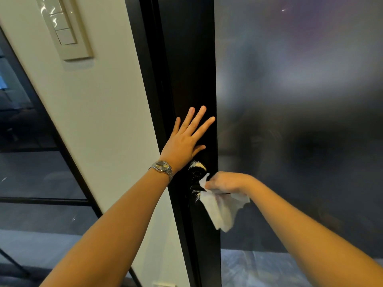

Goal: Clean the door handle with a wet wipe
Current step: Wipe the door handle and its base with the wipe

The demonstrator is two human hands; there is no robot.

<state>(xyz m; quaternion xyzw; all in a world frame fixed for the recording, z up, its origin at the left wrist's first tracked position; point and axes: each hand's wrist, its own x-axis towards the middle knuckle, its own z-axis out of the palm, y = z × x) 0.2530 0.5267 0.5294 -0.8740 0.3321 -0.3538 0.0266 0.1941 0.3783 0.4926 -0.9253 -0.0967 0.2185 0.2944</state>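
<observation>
Setting: black-framed door (186, 79) seen close up, with a dark frosted glass pane (290, 79) filling its right side and a white wall (103, 100) on its left.
Wall fitting: cream switch panel (64, 27) with a column of rocker switches, high on the wall, well apart from both hands.
Far left: glass partition (31, 162) in thin black framing, with a dim room behind it.
Door handle (196, 172): black, mounted on the black stile of the door just left of the glass pane. Its round upper part shows pale glints. The lever part runs right and is mostly hidden under the right hand and the wipe.
Left hand (182, 141): palm laid flat against the door stile just above the handle. Its fingers (199, 119) are straight and spread apart, pointing up and to the right, and the thumb lies against the stile above the handle.
Wristwatch (162, 167): metal-banded, on the left wrist, face up.
Right hand (226, 182): at the handle, knuckles up, with the fingers (211, 184) curled together and clamped on the wipe against the lever.
Wet wipe (219, 210): white and crumpled. One corner sticks up to the left of the right hand by the handle, and the loose remainder hangs below the hand in front of the stile and glass.
</observation>
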